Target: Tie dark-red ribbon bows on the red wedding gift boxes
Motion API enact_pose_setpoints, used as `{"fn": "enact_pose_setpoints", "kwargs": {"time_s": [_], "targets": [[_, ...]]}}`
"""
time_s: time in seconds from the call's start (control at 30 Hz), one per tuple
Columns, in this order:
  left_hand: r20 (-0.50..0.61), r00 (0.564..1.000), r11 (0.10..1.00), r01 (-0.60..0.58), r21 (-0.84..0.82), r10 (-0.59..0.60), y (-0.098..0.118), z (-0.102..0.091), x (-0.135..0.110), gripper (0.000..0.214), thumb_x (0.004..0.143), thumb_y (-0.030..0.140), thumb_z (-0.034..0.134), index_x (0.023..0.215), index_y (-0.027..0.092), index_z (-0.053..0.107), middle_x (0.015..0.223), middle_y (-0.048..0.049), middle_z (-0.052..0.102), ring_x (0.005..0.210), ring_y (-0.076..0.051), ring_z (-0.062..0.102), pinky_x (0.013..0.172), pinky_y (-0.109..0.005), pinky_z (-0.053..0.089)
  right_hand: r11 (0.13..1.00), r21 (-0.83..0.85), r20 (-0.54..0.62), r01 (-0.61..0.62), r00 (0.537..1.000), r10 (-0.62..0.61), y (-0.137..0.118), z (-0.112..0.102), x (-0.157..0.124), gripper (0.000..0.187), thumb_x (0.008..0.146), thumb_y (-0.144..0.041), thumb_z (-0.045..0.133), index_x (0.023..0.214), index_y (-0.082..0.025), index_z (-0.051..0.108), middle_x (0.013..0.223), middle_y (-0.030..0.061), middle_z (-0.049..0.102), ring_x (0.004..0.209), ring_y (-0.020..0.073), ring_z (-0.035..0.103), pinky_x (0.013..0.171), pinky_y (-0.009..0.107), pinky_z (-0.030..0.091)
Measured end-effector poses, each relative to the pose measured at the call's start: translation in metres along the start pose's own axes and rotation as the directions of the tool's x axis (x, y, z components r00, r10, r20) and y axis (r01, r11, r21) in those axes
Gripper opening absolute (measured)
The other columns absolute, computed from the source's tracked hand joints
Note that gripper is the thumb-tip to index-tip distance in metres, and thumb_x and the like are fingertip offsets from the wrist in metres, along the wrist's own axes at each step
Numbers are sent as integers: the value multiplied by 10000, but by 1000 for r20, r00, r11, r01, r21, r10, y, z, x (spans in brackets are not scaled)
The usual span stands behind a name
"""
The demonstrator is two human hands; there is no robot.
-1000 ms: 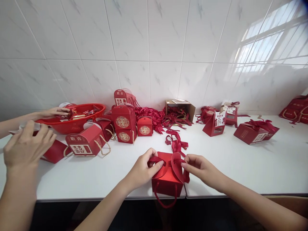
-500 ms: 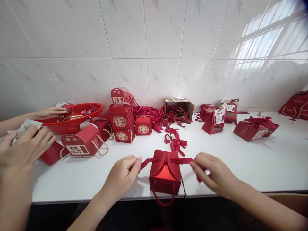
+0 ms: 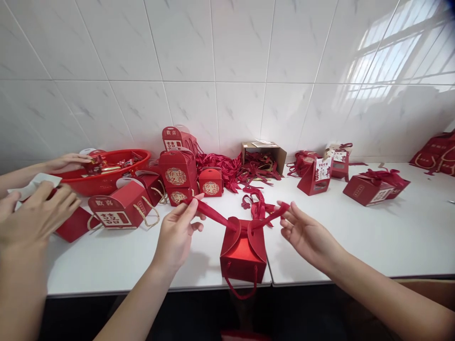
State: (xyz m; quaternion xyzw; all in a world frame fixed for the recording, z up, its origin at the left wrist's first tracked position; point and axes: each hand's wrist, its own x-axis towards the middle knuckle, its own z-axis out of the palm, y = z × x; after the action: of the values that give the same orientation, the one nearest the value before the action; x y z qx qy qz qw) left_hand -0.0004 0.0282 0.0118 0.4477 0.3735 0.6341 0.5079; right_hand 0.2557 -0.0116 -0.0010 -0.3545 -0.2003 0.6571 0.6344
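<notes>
A small red gift box (image 3: 243, 260) stands at the table's front edge, its curved top flaps folded together and a red cord handle hanging down its near side. Through the flaps runs a red ribbon (image 3: 213, 214), with one end drawn up to each side. My left hand (image 3: 179, 229) pinches the left end, raised above the box. On the other side my right hand (image 3: 307, 234) has the right end between thumb and fingertips, the remaining fingers loosely curled. Behind the box lie loose red ribbons (image 3: 259, 206).
A co-worker's hands (image 3: 35, 213) are at the left beside a red basin (image 3: 106, 177) of wrapped sweets. Several red boxes (image 3: 119, 208) stand near it. A cardboard box of ribbons (image 3: 263, 161) sits by the tiled wall. Finished-looking boxes (image 3: 377, 187) are at right.
Both my hands have risen, lifting the ribbon ends from nearly level to slanting upward. My left hand has gone further up and left; the right hand's fingers have opened somewhat. The box stays in place.
</notes>
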Motion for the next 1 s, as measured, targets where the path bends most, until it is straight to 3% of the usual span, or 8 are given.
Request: {"fn": "enact_pose_setpoints", "kwargs": {"time_s": [0.1,0.23,0.33,0.43,0.67,0.87,1.0], "targets": [[-14,983,983,-183,3,183,16,6,4,219,691,297,774,890,212,742,855,-7,649,687,-95,517,499,-180,437,968,-117,20,223,975,-222,-13,10,-3,157,781,-355,711,840,-210,703,794,-8,648,620,75,545,548,171,470],[116,920,909,-390,150,375,36,17,7,169,752,273,730,909,207,737,764,-6,689,621,-104,572,559,-221,478,795,-317,182,517,856,-484,-27,20,-7,121,747,-311,756,840,-238,729,790,-18,669,679,80,544,606,178,464],[189,887,874,-453,175,422,50,29,10,169,815,328,663,858,187,746,790,-30,711,711,-140,635,652,-252,522,646,-404,291,647,761,-580,-35,31,-8,129,779,-332,726,891,-270,735,820,-19,689,753,102,584,698,223,484],[216,865,866,-485,122,454,61,42,16,143,792,306,691,851,192,754,824,-31,731,799,-152,660,776,-270,535,568,-408,377,715,699,-608,-40,49,-7,124,804,-348,696,884,-262,737,870,-3,702,846,133,618,777,270,498],[242,862,886,-463,16,446,82,65,27,108,762,266,707,834,199,750,837,-22,736,854,-164,673,839,-306,529,646,-322,489,692,706,-512,-45,91,0,184,849,-395,625,891,-232,699,716,-11,668,691,126,634,674,287,536],[250,886,917,-398,-16,389,88,70,26,163,773,338,697,756,181,738,775,-28,722,776,-154,672,732,-289,541,646,-297,500,703,691,-522,-45,99,0,182,835,-387,639,917,-235,696,767,-2,667,738,137,645,704,301,552],[258,881,914,-405,-19,396,86,71,23,180,714,310,760,817,170,713,693,-2,702,649,-124,657,662,-263,547,691,-273,481,669,717,-504,-48,102,-1,185,821,-368,657,915,-213,691,749,-3,655,651,115,632,658,283,550]]}}
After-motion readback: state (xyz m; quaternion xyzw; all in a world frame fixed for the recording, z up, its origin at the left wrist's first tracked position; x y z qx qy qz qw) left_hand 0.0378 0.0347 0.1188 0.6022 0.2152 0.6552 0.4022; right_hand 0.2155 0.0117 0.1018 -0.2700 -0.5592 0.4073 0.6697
